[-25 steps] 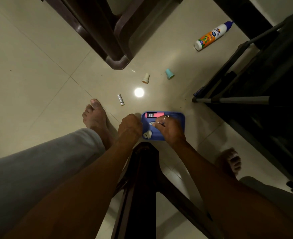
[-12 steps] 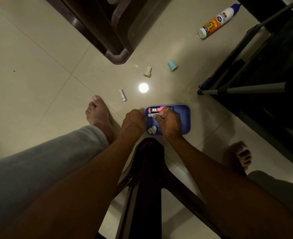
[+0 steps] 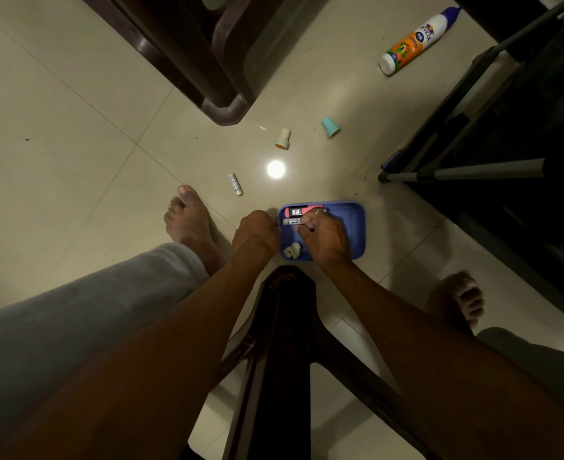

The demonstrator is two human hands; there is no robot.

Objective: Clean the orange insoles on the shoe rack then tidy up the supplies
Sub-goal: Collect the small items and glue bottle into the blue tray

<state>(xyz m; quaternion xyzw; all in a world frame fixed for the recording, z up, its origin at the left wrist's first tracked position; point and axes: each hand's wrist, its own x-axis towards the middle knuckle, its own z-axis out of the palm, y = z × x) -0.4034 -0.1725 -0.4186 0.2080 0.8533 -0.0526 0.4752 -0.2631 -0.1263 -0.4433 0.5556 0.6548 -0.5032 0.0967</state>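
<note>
A blue tray [image 3: 352, 227] lies on the tiled floor in front of my dark stool [image 3: 284, 327]. In it are a pink marker-like stick [image 3: 302, 211], a small grey tube [image 3: 290, 221] and a white crumpled wad [image 3: 292, 251]. My left hand [image 3: 255, 235] is curled against the tray's left rim and seems to grip it. Over the tray, my right hand [image 3: 323, 237] pinches the grey tube's right end. The dark shoe rack [image 3: 506, 127] stands at the right; no orange insoles show.
Loose on the floor beyond the tray are a small white tube [image 3: 236, 184], a cream cap [image 3: 282, 139], a teal cap [image 3: 330, 126] and a glue bottle [image 3: 416, 39]. A dark chair leg [image 3: 224, 94] stands at the top centre. My bare feet flank the tray.
The view has tilted slightly, so everything sits a little higher in frame. Both hands stay at the tray, the right one still on the grey tube.
</note>
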